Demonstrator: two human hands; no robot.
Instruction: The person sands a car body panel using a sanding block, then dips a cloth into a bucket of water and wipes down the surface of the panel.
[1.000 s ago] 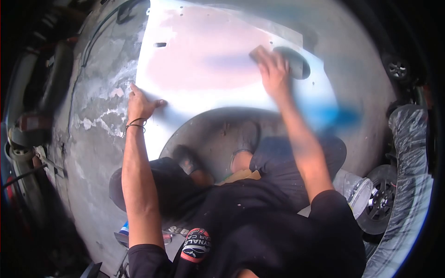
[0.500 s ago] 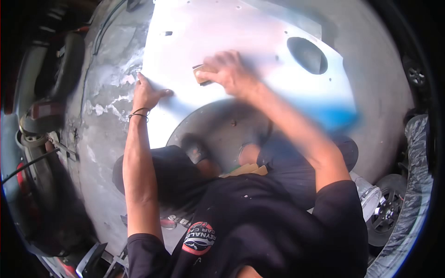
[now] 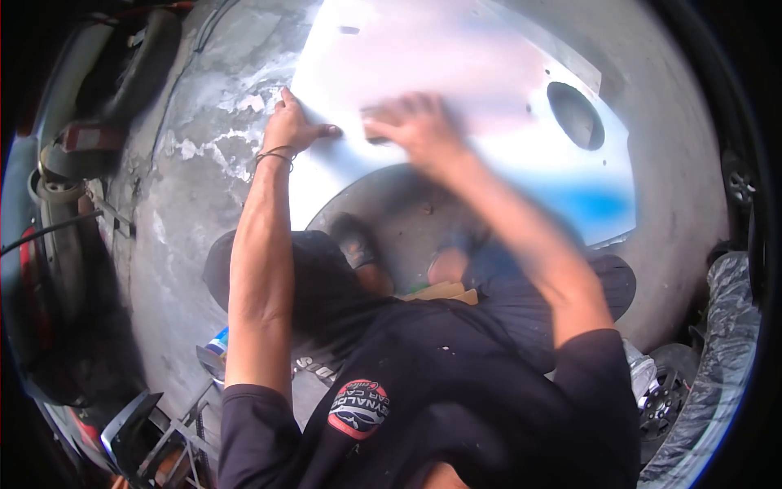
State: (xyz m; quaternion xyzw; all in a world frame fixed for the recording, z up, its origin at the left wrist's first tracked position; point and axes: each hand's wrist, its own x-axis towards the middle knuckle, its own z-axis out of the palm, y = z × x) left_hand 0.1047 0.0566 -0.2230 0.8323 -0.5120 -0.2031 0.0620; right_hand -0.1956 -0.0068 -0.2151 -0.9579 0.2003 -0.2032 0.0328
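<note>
A white and blue car fender with a pinkish patch lies before me, its curved wheel cutout facing my body. At its left edge, my left hand grips the rim, the thumb spread on top and some fingers hidden. My right hand, smeared by motion, presses a sanding block to the fender's surface, right of my left thumb. In the earlier view the block is tan with a dark underside; now it is mostly covered by the fingers.
Folded tan paper lies near my lap. Car parts stand along the left side. On the right are a wheel and a plastic-wrapped item. A blue can shows beside my left forearm.
The fender and left hand appear shifted right in view as the camera turns. My right hand, still on the block, has moved closer to my left hand across the surface.
</note>
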